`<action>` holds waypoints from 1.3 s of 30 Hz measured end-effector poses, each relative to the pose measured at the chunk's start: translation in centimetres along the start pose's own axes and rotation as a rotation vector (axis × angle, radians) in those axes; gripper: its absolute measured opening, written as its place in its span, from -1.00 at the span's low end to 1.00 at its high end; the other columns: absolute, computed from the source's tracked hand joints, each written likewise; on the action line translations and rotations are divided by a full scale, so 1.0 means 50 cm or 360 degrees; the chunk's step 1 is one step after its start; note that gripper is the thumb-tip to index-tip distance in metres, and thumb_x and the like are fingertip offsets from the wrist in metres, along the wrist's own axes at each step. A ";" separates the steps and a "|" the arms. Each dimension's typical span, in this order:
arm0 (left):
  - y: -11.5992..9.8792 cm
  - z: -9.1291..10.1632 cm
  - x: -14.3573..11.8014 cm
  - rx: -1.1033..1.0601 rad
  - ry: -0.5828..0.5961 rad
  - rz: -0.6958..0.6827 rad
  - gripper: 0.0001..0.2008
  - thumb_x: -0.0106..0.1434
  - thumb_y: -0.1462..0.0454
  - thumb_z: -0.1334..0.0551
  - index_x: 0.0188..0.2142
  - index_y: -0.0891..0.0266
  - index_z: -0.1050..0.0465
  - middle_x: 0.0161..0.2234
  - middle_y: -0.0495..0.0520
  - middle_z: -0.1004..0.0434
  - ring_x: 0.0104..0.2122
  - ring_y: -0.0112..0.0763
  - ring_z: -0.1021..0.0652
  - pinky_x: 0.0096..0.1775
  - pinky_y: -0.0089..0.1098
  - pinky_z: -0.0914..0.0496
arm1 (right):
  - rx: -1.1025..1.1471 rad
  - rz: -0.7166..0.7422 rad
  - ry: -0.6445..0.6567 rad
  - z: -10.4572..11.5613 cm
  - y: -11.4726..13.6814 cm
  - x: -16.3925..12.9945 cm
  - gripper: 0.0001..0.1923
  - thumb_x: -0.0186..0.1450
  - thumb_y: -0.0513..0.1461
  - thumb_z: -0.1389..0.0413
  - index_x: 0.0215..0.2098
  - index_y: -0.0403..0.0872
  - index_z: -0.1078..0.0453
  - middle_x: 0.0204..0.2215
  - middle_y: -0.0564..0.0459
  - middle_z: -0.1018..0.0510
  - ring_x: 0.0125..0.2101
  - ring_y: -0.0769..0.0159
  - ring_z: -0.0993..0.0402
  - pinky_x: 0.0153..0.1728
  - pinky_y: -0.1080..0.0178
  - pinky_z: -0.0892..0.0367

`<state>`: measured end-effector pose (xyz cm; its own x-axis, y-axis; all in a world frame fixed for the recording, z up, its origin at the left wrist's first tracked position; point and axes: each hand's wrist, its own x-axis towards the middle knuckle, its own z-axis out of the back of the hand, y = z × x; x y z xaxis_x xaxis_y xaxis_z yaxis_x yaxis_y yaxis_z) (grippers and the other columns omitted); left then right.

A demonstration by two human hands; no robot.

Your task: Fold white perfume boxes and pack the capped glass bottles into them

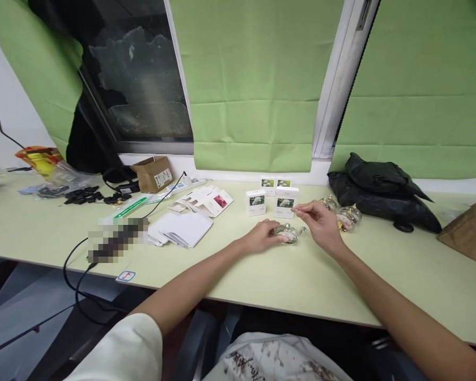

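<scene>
**Both hands at a small glass bottle, centre of the desk**

Hands met just right of the frame's centre. The left hand [263, 236] lay low on the pale green desk [262, 280], its fingers curled around a small clear glass bottle [287, 233], apparently to keep it from sliding or rolling. The right hand [319, 222] hovered just beside it, thumb and forefinger pressed together on something thin and pale; it was too small to tell what. A tiny clear piece [302, 231], perhaps a stopper, stood on the desk between the two hands, within easy reach of either.

Just behind the hands, toward the upper centre, four white boxes with flower pictures [275, 198] stood upright in two short rows, faces turned to the person, so their labels could be read. To their right, several more glass bottles with gold fittings [343, 214] sat close together, touching or nearly so, just in front of a black bag [381, 196] slumped against the wall below the green blinds [257, 79].

Left of centre, flat unfolded cartons and white sheets [190, 219] lay fanned in a loose pile, well apart from the bottle. Further to the upper left sat an open brown cardboard box [154, 173], small black parts [83, 196] and a black cable [73, 264] that trailed over the desk's front edge. A brown paper bag [470, 230] rested at the right edge of the frame.
</scene>
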<state>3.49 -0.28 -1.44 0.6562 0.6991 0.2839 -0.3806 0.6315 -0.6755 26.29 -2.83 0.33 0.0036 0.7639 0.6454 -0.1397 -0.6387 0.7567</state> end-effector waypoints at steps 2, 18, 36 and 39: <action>0.002 -0.001 0.001 0.0027 0.0010 -0.0012 -0.53 0.32 -0.15 -0.29 -0.33 0.21 -0.39 -0.40 0.00 -0.40 -0.33 -0.32 -0.38 -0.29 -0.36 -0.21 | 0.0087 -0.0128 0.0087 -0.004 -0.011 -0.005 -0.74 0.33 0.01 -0.34 -0.30 0.02 -0.49 -0.21 -0.03 -0.67 -0.10 0.09 -0.63 -0.02 0.02 -0.50; -0.017 -0.001 -0.005 -0.0016 -0.0060 0.0025 -0.52 0.38 -0.15 -0.20 -0.37 0.20 -0.31 -0.41 -0.02 -0.30 -0.36 -0.36 -0.32 -0.34 -0.35 -0.21 | 0.0420 -0.0712 0.0114 -0.012 -0.034 -0.019 -0.54 0.09 0.11 -0.47 -0.34 -0.03 -0.51 -0.23 -0.05 -0.73 -0.29 0.24 -0.59 -0.11 0.09 -0.54; -0.021 -0.001 -0.009 -0.0050 -0.0097 0.0019 -0.55 0.42 -0.11 -0.18 -0.37 0.20 -0.31 -0.40 -0.02 -0.32 -0.37 -0.37 -0.34 -0.33 -0.34 -0.20 | 0.0476 -0.0707 0.0134 -0.012 -0.039 -0.022 -0.59 0.16 0.07 -0.45 -0.29 -0.04 -0.53 -0.15 -0.07 -0.74 -0.23 0.25 -0.62 -0.06 0.12 -0.54; -0.024 0.000 -0.009 -0.0030 -0.0107 -0.0007 -0.55 0.42 -0.11 -0.18 -0.37 0.20 -0.31 -0.40 -0.02 -0.33 -0.37 -0.36 -0.34 -0.32 -0.34 -0.19 | 0.0463 -0.0669 0.0165 -0.010 -0.041 -0.022 -0.60 0.17 0.06 -0.45 -0.28 -0.03 -0.52 -0.15 -0.07 -0.74 -0.22 0.25 -0.63 -0.06 0.13 -0.54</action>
<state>3.62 -1.35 -0.78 0.6124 0.7178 0.3312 -0.3651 0.6284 -0.6868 26.08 -2.30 -1.98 -0.1001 0.9557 0.2768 0.1339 -0.2627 0.9555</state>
